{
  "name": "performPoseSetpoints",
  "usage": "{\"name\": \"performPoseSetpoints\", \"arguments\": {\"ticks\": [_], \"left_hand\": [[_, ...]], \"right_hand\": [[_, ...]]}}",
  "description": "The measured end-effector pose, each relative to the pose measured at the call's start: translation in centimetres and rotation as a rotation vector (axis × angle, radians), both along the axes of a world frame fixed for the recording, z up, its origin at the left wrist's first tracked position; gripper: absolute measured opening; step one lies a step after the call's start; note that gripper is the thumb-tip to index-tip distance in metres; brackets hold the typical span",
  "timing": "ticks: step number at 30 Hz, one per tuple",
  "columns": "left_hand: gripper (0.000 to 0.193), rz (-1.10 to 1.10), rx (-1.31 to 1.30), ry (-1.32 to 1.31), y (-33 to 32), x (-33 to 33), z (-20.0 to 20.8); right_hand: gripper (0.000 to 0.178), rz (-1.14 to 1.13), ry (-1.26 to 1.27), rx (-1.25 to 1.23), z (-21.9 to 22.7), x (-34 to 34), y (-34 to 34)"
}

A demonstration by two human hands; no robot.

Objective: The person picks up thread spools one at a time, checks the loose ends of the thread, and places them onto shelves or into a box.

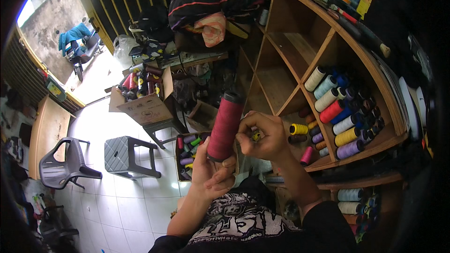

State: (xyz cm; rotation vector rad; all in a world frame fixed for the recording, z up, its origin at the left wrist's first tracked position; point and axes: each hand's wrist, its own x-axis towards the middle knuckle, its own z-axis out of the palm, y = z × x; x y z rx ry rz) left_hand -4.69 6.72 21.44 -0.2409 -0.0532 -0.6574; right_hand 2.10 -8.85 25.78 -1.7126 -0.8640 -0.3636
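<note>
A large spool of dark red thread (225,127) stands tilted in front of me, its black core end showing at the top. My left hand (212,174) is closed around its lower end. Close beside the spool's right side is my right hand (265,135), with thumb and forefinger pressed together in a pinch. Whatever lies in that pinch is too fine to make out.
Wooden cubby shelves (323,49) on the right hold several coloured thread spools. A cardboard box (146,107) of spools rests on a stool, and another box (196,152) of spools sits below my hands. A grey stool (123,155) and an armchair (63,164) stand left.
</note>
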Motion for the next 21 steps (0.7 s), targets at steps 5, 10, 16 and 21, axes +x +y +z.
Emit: {"name": "performPoseSetpoints", "arguments": {"ticks": [5, 10, 16, 21], "left_hand": [[0.055, -0.033, -0.066, -0.138, -0.6, 0.0, -1.0], [0.059, -0.059, 0.111, 0.147, -1.6, -1.0, 2.2], [0.059, -0.112, 0.038, -0.016, -1.4, -0.9, 0.0], [0.059, -0.118, 0.12, 0.153, -2.7, -1.0, 1.2]], "right_hand": [[0.012, 0.066, 0.198, 0.126, -1.1, 0.2, -0.3], [0.012, 0.125, 0.376, 0.249, -2.8, 0.2, -1.3], [0.051, 0.257, 0.369, 0.414, -1.8, 0.0, -1.8], [0.068, 0.307, 0.633, 0.285, -1.7, -1.4, -2.1]]}}
